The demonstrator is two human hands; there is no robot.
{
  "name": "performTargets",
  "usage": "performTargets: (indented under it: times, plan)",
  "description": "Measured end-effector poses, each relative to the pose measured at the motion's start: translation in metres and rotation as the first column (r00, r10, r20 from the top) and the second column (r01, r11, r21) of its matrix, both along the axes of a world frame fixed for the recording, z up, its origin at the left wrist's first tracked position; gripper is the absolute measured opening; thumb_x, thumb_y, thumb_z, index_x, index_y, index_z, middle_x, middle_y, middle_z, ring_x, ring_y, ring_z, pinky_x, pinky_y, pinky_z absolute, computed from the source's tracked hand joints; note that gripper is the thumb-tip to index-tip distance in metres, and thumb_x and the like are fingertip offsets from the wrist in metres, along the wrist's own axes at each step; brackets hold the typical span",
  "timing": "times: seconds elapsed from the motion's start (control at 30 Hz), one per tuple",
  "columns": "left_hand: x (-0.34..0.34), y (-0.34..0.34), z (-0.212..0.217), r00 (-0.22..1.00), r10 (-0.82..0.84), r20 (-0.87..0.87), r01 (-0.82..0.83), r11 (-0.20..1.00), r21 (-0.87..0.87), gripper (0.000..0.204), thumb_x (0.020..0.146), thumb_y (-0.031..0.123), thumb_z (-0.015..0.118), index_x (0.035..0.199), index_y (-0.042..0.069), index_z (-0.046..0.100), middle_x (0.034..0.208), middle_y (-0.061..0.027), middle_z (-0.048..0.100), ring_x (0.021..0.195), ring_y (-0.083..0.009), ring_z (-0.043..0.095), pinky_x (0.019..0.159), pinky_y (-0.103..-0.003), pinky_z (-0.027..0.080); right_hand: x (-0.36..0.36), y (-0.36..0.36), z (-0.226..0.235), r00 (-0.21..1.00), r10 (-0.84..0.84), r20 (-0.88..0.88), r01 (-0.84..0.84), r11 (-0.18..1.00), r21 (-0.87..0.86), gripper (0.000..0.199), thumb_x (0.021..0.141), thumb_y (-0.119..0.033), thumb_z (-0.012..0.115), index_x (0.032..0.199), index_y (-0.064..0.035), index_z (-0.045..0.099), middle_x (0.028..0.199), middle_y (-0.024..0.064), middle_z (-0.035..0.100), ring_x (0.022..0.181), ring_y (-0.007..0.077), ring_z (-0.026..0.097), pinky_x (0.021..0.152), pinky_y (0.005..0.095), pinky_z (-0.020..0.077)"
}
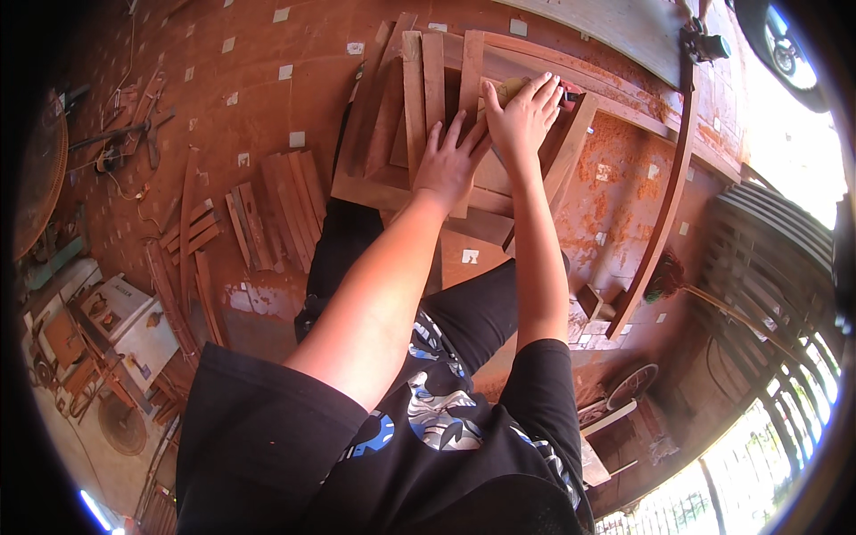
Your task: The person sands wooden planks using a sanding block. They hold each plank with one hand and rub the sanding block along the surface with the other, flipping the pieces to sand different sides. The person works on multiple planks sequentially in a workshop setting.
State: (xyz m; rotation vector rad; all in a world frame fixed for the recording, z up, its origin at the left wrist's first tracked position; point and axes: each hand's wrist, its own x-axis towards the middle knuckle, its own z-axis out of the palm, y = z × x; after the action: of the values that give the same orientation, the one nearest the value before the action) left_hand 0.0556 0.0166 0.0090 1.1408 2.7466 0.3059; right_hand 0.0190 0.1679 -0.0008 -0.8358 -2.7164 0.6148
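Nearest you, below the wooden frame (370,191) set before your knees, is your black shirt (259,437) with its blue-and-white print. Your left hand (446,165) and right hand (520,125) lie open on the frame, the right partly hiding a yellowish object (508,91). Left of the frame are rough reddish boards (292,201), then a pale machine housing (134,330) bearing dark lettering.

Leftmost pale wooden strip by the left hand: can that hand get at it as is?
Likely yes: the left hand is right beside the wooden strip, and nothing visible covers the strip's upper length. The right hand is on the far side, leaving the way free.
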Motion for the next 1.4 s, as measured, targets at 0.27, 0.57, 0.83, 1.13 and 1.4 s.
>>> performTargets:
  times: [0.27,0.57,0.83,1.13,1.4]
  plan:
    - [0.0,0.003,-0.003,0.993,0.073,-0.094,-0.071,0.997,0.025,0.064,0.103,0.027,0.055,0.16,0.01,0.032,0.168,-0.0052,0.029,0.154,-0.0275,0.027,0.121,-0.051,0.032,-0.019,0.007,-0.005,0.996,-0.087,-0.004,0.087,0.986,0.145,0.103,0.085,-0.053,0.065,0.156,0.0102,0.029,0.164,0.0351,0.019,0.155,0.0506,0.013,0.122,0.0648,0.0145]
    - [0.001,0.002,-0.007,0.995,0.069,-0.07,-0.068,0.998,0.011,0.068,0.105,0.032,0.051,0.161,0.003,0.025,0.169,-0.0113,0.025,0.156,-0.0275,0.025,0.122,-0.05,0.03,-0.014,0.006,0.002,0.999,-0.034,0.002,0.034,0.994,0.101,0.088,0.082,-0.049,0.063,0.152,0.0003,0.045,0.157,0.0279,0.039,0.151,0.0466,0.028,0.122,0.0592,0.0223]
    - [0.005,0.005,-0.007,0.977,0.171,-0.127,-0.173,0.985,-0.008,0.064,0.106,0.038,0.047,0.158,0.003,0.034,0.168,-0.0145,0.029,0.156,-0.0271,0.025,0.121,-0.052,0.029,-0.005,-0.005,0.002,0.996,0.008,-0.088,0.002,0.993,0.12,0.089,0.083,-0.045,0.062,0.156,-0.0008,0.039,0.165,0.0329,0.021,0.155,0.05,0.015,0.123,0.0626,0.0162]
    - [0.001,0.003,-0.009,0.988,0.146,-0.054,-0.145,0.989,0.022,0.065,0.103,0.033,0.051,0.159,0.004,0.032,0.164,-0.0121,0.036,0.154,-0.0267,0.027,0.123,-0.054,0.025,-0.029,0.011,-0.007,0.982,-0.131,-0.14,0.132,0.991,-0.001,0.072,0.088,-0.034,0.058,0.149,0.0028,0.049,0.163,0.0354,0.024,0.154,0.0488,0.02,0.125,0.0552,0.0193]
    - [0.0,0.004,-0.002,0.992,0.127,-0.013,-0.128,0.99,-0.064,0.065,0.103,0.03,0.049,0.159,0.003,0.03,0.165,-0.0147,0.032,0.155,-0.0294,0.024,0.124,-0.055,0.023,-0.008,-0.027,0.013,0.97,-0.148,-0.193,0.168,0.981,0.095,0.074,0.09,-0.039,0.066,0.149,0.0008,0.048,0.16,0.0354,0.027,0.152,0.0499,0.021,0.124,0.0576,0.0177]
